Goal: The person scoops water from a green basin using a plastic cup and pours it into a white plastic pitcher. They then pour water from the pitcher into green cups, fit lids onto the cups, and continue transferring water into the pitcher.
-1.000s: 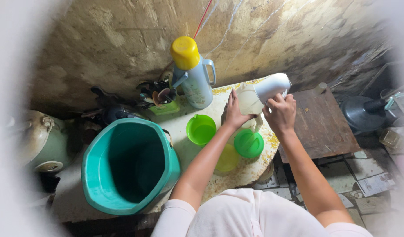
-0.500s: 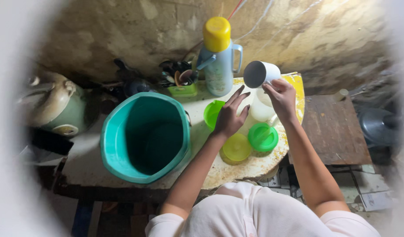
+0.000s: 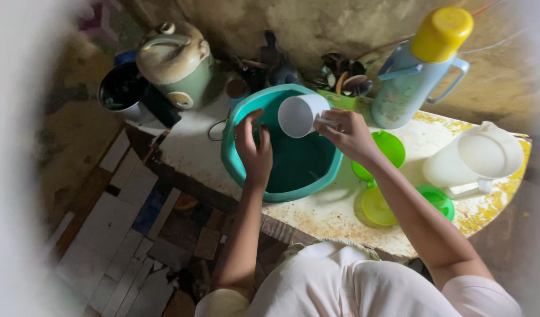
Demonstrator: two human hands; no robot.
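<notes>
My right hand (image 3: 350, 134) grips the handle of a white mug (image 3: 301, 115) and holds it tipped on its side over a teal plastic basin (image 3: 235, 157). My left hand (image 3: 254, 148) hovers inside the basin, fingers apart, holding nothing, just left of the mug. The basin sits on a worn white and yellow tabletop (image 3: 317, 214).
A white jug (image 3: 475, 158) stands at the right, with green and yellow bowls and lids (image 3: 380, 205) beside it. A pale blue flask with a yellow cap (image 3: 419, 67) stands behind. A green rice cooker (image 3: 176, 64), a dark pot (image 3: 122, 88) and utensils (image 3: 340, 79) line the back wall.
Both hands moved left from the jug and green bowls to the teal basin. The right hand carried the mug there; the view swung left with them.
</notes>
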